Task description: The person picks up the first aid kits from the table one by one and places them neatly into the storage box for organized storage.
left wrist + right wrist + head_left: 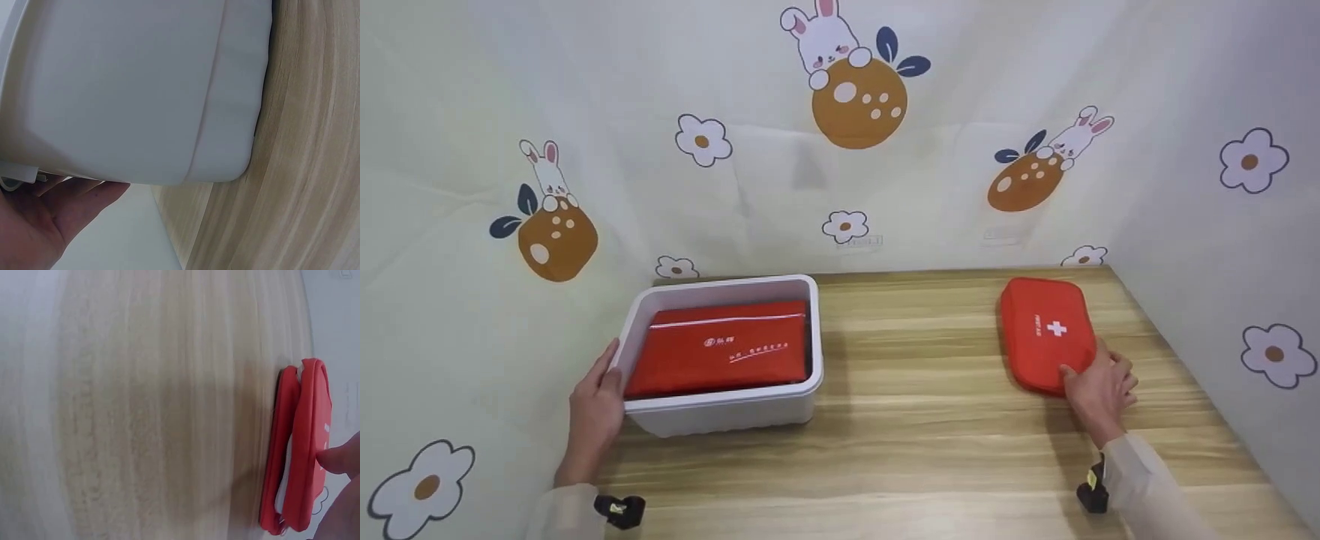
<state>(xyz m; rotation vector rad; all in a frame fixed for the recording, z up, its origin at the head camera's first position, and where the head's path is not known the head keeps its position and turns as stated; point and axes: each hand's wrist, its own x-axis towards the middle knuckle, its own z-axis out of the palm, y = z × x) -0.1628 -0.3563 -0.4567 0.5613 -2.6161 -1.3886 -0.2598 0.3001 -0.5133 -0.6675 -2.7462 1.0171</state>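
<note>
A white plastic storage bin [720, 412] stands on the left of the table, with a red pouch [720, 349] bearing white print lying in it. My left hand [596, 409] holds the bin at its left end, near the rim; in the left wrist view the fingers [93, 202] lie against the end wall. At the right, a red first aid pouch [1046, 330] with a white cross lies on the table. My right hand [1099, 386] grips its near right corner, thumb on top. White material shows along the pouch's unzipped side [286, 467] in the right wrist view.
The wood-grain table [915, 420] extends between the bin and the first aid pouch. Pale fabric walls [960, 67] printed with rabbits and flowers enclose its back and both sides. A black wrist camera [1093, 487] sits on the right sleeve, another wrist camera [621, 511] on the left.
</note>
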